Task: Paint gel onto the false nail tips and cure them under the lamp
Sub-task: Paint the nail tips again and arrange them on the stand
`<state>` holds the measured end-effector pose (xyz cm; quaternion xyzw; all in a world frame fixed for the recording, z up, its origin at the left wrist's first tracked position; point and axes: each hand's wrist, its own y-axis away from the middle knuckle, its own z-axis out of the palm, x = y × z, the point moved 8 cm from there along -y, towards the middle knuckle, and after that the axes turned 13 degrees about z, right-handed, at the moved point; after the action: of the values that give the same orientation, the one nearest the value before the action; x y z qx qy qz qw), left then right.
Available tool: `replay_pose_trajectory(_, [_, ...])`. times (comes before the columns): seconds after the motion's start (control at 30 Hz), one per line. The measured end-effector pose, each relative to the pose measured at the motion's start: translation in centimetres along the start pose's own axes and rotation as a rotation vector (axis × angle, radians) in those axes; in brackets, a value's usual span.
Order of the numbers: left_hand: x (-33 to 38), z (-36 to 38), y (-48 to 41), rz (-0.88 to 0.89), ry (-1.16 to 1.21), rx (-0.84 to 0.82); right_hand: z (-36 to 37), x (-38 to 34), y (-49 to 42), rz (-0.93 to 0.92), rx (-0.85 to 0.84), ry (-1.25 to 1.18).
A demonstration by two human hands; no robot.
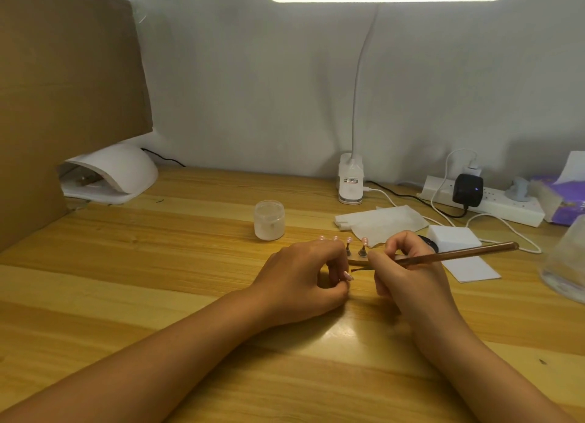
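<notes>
Brightly lit pale wooden desk [158, 264]: right hand [408, 273] pinches a long brown brush [459, 253] near its bristles for control. Left hand [300, 273] curls beside the pink false nail tips [349, 239], presumably steadying them; its grip cannot be told.

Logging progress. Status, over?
Left hand pinches a nail tip. Right hand grips brush, bristles at tip. Other tips on stand; curing lamp back left.

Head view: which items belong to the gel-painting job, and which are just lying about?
In use: false nail tips on their stand, brush in the right hand, small lidded jar, curing lamp.
Lying about: paper wipes, white block, power strip, tissue pack.
</notes>
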<state>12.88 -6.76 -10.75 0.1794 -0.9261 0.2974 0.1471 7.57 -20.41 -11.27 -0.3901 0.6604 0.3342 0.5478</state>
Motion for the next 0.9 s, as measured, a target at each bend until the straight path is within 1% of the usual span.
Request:
replay_pose_trajectory(0.13, [0.1, -0.1, 0.0, 0.008, 0.004, 0.001, 0.7, -0.4, 0.4, -0.014, -0.050, 0.014])
replay_pose_trajectory(0.23, [0.1, -0.1, 0.0, 0.003, 0.008, 0.005, 0.6, -0.1, 0.2, -0.007, -0.028, 0.045])
replay_pose_trajectory(0.4, [0.0, -0.1, 0.0, 0.005, 0.020, 0.018, 0.4, -0.3, 0.1, -0.062, 0.023, 0.129])
replay_pose_trajectory(0.5, [0.1, -0.2, 0.0, 0.020, 0.017, 0.022, 0.0, -0.2, -0.1, -0.047, 0.039, 0.078])
replay_pose_trajectory(0.6, [0.2, -0.2, 0.0, 0.027, 0.018, 0.027, 0.0, -0.1, -0.1, -0.017, -0.009, -0.023])
replay_pose_trajectory(0.73, [0.1, -0.2, 0.0, 0.032, 0.017, 0.034, 0.8, -0.4, 0.2, -0.036, -0.082, 0.008])
replay_pose_trajectory(0.9, [-0.2, -0.1, 0.0, 0.020, 0.016, 0.035, 0.9, -0.3, 0.2, -0.034, -0.062, 0.026])
